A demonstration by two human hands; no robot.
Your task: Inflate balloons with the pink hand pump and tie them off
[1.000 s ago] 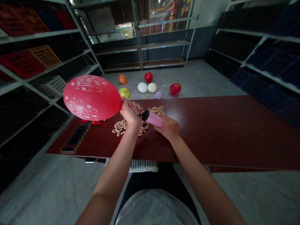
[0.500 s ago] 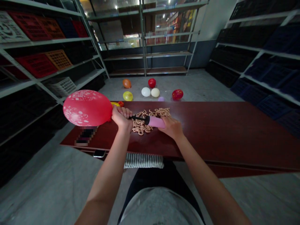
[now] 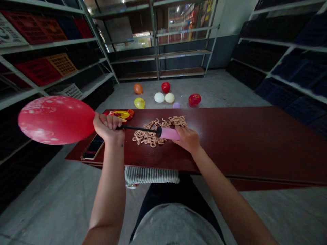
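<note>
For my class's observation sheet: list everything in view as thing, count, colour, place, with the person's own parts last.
Held balloon: one, red with pale print, at left hand
Hand pump: one, pink and black, spanning both hands
Curled pieces: many, tan, on table
Crumpled items: count unclear, yellow and red, table's far left
Phone: one, dark, table's left end
Table: one, reddish-brown, centre
Floor balloons: seven; two red, one each orange, yellow, white, cream, purple; beyond table
Ribbed pad: one, grey, below near edge
Racks: three, grey, left, back, right
Crates: many, mixed colours, side racks
Floor: one, grey, all around
Clothing: grey top, dark trousers, bottom centre
Left hand: one, bare, centre-left
Right hand: one, bare, on pump
</note>
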